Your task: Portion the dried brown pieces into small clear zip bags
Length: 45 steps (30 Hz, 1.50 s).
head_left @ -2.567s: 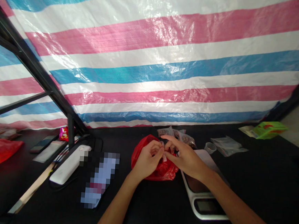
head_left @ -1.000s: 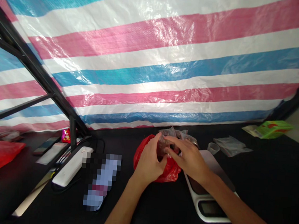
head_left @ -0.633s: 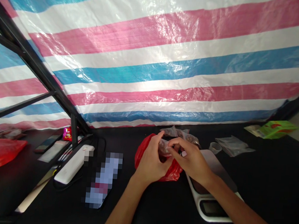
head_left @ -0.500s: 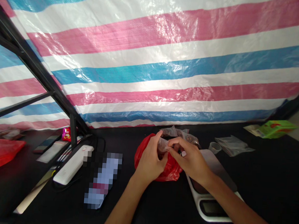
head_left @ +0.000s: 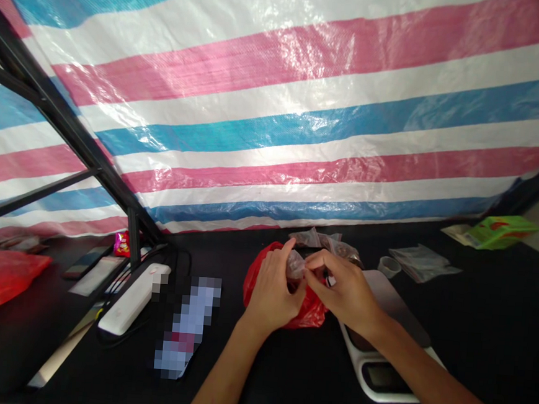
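Note:
Over a red plastic bag (head_left: 307,314), both hands hold a small clear plastic bag (head_left: 295,265). My left hand (head_left: 272,286) curls around its left side, the thumb toward the middle. My right hand (head_left: 344,289) pinches the bag's edge between thumb and fingertips. What lies inside the clear bag is hard to make out. The red bag sits beneath my hands, partly covered by them. Just right of it is a kitchen scale (head_left: 391,345) with a grey plate and white frame, partly behind my right forearm. Filled clear bags (head_left: 343,247) lie behind my hands.
A small clear cup (head_left: 389,267) and flat zip bags (head_left: 424,264) lie beyond the scale; a green box (head_left: 503,233) stands far right. To the left are a white power strip (head_left: 133,300) with cables, a blurred-out phone-shaped object (head_left: 188,329) and another red bag (head_left: 5,277).
My hands stay at nearly the same place, with the fingers shifting slightly on the clear bag. The whole view has moved a little.

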Available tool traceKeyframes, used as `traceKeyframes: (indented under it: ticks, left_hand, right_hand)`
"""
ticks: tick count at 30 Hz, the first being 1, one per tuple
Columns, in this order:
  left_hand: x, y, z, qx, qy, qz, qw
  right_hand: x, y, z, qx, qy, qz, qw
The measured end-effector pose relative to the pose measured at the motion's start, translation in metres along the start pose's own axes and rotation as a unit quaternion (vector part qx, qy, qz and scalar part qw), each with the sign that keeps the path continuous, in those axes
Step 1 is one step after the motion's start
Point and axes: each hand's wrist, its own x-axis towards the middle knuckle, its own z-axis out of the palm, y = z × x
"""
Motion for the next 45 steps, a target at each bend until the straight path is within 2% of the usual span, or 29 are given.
traceKeyframes:
  ticks: [3,7,13,18,24,26,29,32,34,36,38,41,43,45]
  left_hand:
    - [0.001,-0.005,-0.001,-0.014,0.008,0.002,1.0]
    - [0.001,-0.006,-0.003,-0.039,-0.013,-0.012,0.999]
    - [0.0,-0.006,-0.002,-0.082,-0.01,-0.036,0.996]
    - [0.001,-0.009,-0.002,-0.113,-0.018,-0.033,0.993]
    - [0.0,-0.009,0.0,-0.093,-0.035,-0.028,0.995]
    - [0.0,-0.009,0.001,-0.077,-0.027,-0.023,0.996]
    - [0.0,-0.01,0.002,-0.065,0.009,-0.032,0.997]
    - [0.0,-0.01,0.002,-0.061,0.043,-0.036,0.997]
    - [0.001,-0.009,0.002,-0.061,0.049,-0.034,0.996]
    - [0.002,-0.008,0.001,-0.065,0.043,-0.032,0.996]
    - [0.003,-0.005,0.0,-0.068,0.034,-0.027,0.997]
    - [0.003,-0.004,0.0,-0.068,0.034,-0.013,0.997]
    - [0.003,-0.004,-0.001,-0.064,0.037,-0.015,0.997]
    - [0.003,-0.004,-0.001,-0.058,0.037,-0.024,0.997]
  right_hand:
    - [0.001,-0.002,-0.003,-0.02,0.012,-0.008,1.0]
    - [0.003,-0.003,-0.006,-0.045,0.02,-0.04,0.998]
    - [0.003,-0.005,-0.009,0.007,0.006,-0.08,0.997]
    - [0.004,-0.005,-0.013,0.02,0.019,-0.082,0.996]
    - [0.005,-0.002,-0.012,-0.052,-0.001,-0.072,0.996]
    - [0.007,0.003,-0.015,-0.066,0.016,-0.059,0.996]
    - [0.013,0.019,-0.034,-0.125,0.106,0.022,0.986]
    - [0.018,0.047,-0.067,-0.203,0.194,0.136,0.95]
    - [0.015,0.07,-0.092,-0.267,0.215,0.211,0.916]
    - [0.007,0.095,-0.112,-0.329,0.194,0.253,0.889]
    - [-0.004,0.118,-0.125,-0.35,0.143,0.251,0.891]
    - [-0.015,0.138,-0.131,-0.387,0.119,0.254,0.878]
    - [-0.013,0.14,-0.127,-0.398,0.129,0.237,0.877]
    - [-0.007,0.135,-0.117,-0.369,0.123,0.206,0.898]
